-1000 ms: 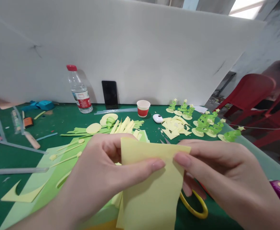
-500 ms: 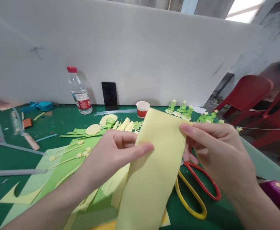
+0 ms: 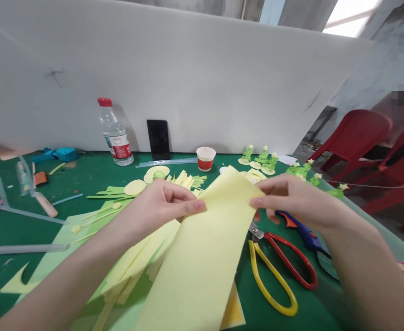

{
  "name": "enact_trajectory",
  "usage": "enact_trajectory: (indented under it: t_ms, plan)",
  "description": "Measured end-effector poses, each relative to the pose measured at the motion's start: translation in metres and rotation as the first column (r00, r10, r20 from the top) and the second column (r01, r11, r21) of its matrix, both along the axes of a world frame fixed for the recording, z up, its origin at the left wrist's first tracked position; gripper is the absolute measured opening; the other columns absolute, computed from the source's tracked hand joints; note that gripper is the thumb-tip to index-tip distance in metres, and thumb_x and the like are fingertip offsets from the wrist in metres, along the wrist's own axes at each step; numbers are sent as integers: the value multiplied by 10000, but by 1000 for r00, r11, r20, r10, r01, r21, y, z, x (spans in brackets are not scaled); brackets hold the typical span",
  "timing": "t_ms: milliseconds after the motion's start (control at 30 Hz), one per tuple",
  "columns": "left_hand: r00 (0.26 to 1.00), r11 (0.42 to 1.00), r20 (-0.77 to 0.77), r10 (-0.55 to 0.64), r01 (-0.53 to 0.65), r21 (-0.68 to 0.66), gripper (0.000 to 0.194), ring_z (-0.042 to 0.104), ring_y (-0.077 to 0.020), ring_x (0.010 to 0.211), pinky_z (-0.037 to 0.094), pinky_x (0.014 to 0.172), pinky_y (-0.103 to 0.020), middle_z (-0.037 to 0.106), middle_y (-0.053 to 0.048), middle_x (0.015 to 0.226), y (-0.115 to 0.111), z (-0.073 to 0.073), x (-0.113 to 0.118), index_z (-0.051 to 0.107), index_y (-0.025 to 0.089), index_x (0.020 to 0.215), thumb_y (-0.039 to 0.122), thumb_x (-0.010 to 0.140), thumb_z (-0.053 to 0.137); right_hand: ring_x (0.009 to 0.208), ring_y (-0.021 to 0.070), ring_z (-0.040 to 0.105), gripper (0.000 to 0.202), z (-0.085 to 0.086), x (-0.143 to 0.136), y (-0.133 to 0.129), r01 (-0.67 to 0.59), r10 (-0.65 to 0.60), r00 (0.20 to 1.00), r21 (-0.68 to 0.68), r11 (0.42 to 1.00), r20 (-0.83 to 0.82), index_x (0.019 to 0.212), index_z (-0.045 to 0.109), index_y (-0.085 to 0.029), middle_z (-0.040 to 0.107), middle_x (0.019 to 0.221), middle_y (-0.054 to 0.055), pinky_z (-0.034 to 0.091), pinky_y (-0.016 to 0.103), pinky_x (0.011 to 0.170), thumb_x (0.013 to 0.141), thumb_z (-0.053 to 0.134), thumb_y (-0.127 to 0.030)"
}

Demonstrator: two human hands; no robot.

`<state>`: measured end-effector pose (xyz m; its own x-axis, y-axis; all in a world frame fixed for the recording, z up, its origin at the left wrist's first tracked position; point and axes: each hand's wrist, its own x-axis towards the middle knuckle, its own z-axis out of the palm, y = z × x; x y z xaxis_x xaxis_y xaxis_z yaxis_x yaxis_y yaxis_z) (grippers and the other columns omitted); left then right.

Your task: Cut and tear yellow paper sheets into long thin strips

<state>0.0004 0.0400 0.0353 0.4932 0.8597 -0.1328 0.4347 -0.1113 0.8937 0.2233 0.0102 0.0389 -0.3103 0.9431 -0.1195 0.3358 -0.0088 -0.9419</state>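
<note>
A long sheet of pale yellow paper [image 3: 202, 257] is held up in front of me, its upper end toward the wall. My left hand [image 3: 174, 202] pinches its left edge between thumb and fingers. At the upper right edge, my right hand [image 3: 285, 197] grips the paper with the thumb on top. Below my right hand lie scissors [image 3: 285, 257] with one red and one yellow handle. Under my left arm, strips of yellow paper [image 3: 136, 266] are spread over green sheets [image 3: 64, 239].
At the back stand a water bottle [image 3: 117, 138], a black phone [image 3: 159, 140] and a paper cup [image 3: 205, 158]. Small green paper pieces with stars [image 3: 264, 158] sit back right. A blue glue gun [image 3: 305, 234] lies beside the scissors. Red chairs [image 3: 354, 142] are beyond the table's right edge.
Both hands have shifted slightly left and the paper tilts more away from me, its top corner lower. The blue glue gun and the scissors' pivot have come into sight.
</note>
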Motion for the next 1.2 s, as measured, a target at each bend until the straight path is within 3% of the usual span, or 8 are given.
enact_trajectory:
  t_ms: [100,167,333,500,733,833,1033,1200]
  plan:
    - [992,992,-49,-120,118,-42,256,258,-74,440,185,412,-202,332,66,451,-1,0,3,556,173,450,296,665,618,579,120,583,66,-3,-5,1,-92,99,993,-99,991,70,673,681,-186,659,666,12,461,190,492,674,671,-252]
    - [986,985,-48,-157,153,-77,233,261,-75,450,184,416,-198,339,66,467,-2,-1,5,558,173,476,291,671,606,584,120,594,57,-4,-11,0,-41,45,998,-107,993,33,649,675,-174,655,647,8,464,183,499,652,686,-230]
    - [988,980,-52,-144,135,-146,201,277,-76,436,172,401,-198,332,65,473,-1,-3,6,543,174,525,286,685,590,561,108,610,61,-2,-15,-3,100,-115,988,-142,985,-106,641,696,-168,666,627,3,472,152,495,593,723,-196]
    - [992,994,-76,-104,102,-34,230,209,-70,450,144,414,-208,249,71,479,1,-1,2,539,162,517,287,704,589,570,128,632,110,4,0,-2,116,-148,971,-170,979,-189,635,711,-184,668,591,0,492,151,504,533,750,-171]
    - [957,978,-202,-210,204,-50,303,211,-63,396,136,360,-201,273,71,436,-5,1,-1,554,160,538,392,732,529,732,162,630,185,8,14,2,-127,145,956,-86,988,256,828,686,-214,692,824,8,495,211,609,677,664,-318]
    - [906,949,-284,-314,295,-108,307,234,-65,392,156,352,-198,297,65,436,-8,-3,3,526,165,527,373,750,495,870,191,602,257,7,4,-2,-170,142,904,33,985,403,902,675,-200,674,940,20,479,236,702,705,631,-358]
    - [823,885,-327,-465,425,-190,326,224,-64,375,141,332,-204,268,67,433,-19,-12,10,417,181,507,373,766,465,601,100,532,202,-8,-32,-16,-396,353,833,13,918,426,753,714,-148,659,675,-5,403,194,569,768,515,-179]
    - [817,876,-319,-481,434,-209,341,186,-62,368,104,332,-219,233,76,415,-24,-9,10,370,187,478,357,752,481,471,60,384,188,-15,-40,-17,-426,408,861,-9,905,305,697,700,-81,502,501,-24,301,167,420,715,518,-124]
